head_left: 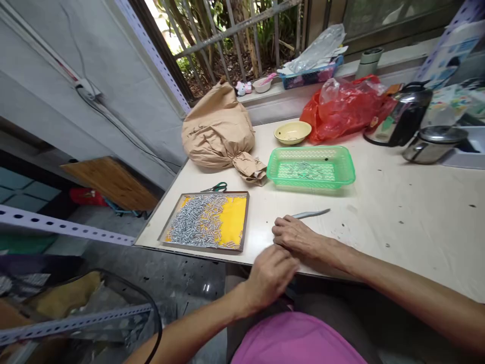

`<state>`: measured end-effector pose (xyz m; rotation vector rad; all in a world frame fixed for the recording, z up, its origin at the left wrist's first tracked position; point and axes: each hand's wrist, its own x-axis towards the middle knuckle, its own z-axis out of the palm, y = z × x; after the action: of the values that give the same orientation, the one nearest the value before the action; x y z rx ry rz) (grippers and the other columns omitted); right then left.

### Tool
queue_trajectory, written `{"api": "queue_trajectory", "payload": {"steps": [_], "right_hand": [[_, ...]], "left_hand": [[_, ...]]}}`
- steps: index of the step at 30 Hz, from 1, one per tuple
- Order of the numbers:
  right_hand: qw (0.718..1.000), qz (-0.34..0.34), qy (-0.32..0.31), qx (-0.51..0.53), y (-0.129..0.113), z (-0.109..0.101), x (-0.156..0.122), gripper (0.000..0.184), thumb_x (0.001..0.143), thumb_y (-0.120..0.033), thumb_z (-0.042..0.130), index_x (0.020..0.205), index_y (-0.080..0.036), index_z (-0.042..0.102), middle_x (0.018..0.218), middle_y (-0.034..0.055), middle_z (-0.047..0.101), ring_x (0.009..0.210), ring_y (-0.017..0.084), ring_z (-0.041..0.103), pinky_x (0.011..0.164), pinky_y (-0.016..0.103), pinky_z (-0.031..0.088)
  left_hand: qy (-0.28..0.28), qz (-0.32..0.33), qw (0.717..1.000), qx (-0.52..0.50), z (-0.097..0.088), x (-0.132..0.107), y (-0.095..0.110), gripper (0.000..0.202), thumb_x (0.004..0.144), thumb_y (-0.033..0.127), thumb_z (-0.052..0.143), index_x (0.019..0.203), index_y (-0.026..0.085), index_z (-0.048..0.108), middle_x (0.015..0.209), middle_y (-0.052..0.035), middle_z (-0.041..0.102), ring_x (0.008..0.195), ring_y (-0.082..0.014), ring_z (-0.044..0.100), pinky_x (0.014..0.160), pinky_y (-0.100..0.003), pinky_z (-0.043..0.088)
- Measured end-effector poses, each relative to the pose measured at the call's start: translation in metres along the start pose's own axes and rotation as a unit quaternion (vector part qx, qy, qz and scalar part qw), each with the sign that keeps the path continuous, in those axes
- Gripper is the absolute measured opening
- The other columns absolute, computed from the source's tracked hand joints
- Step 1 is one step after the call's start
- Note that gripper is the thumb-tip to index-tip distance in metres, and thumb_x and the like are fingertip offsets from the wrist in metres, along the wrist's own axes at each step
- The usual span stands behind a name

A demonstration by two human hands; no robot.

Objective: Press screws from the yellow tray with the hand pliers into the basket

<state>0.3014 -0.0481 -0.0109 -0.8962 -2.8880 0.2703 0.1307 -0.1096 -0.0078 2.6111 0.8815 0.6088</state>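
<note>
My right hand [294, 235] rests at the table's front edge with its fingers curled in. Close against it, my left hand [270, 275] is closed too, partly over the edge and slightly blurred. Whatever the fingers of either hand hold is hidden. Just beyond my right hand lies a slim grey tool [312, 214] with a dark pointed tip. Left of my hands sits a shallow tray [245, 222] with a yellow bottom, heaped with small silvery metal pins [193, 220]. A green plastic basket [312, 182] farther back has a few thin metal pieces in it.
Green-handled scissors [220, 187] lie behind the tray. A tied brown paper bag [217, 131], a yellow bowl [293, 132] and a red plastic bag [341, 111] stand along the back. At the right are a kettle [401, 114] and a metal pot [434, 144].
</note>
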Motion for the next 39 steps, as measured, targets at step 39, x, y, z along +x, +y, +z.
{"api": "queue_trajectory", "payload": {"steps": [39], "right_hand": [[0.932,0.349,-0.020,0.095,-0.015,0.004,-0.064,0.020,0.096,-0.026,0.043,0.100,-0.018,0.061,0.098,0.0071,0.061,0.086,0.017,0.060,0.066,0.025,0.037]], "left_hand": [[-0.117,-0.433,0.869,-0.209,-0.003,0.048,-0.061,0.039,0.070,0.049,0.061,0.074,0.012,0.068,0.046,0.0045,0.047,0.041,-0.0068,0.036,0.042,-0.021,0.023]]}}
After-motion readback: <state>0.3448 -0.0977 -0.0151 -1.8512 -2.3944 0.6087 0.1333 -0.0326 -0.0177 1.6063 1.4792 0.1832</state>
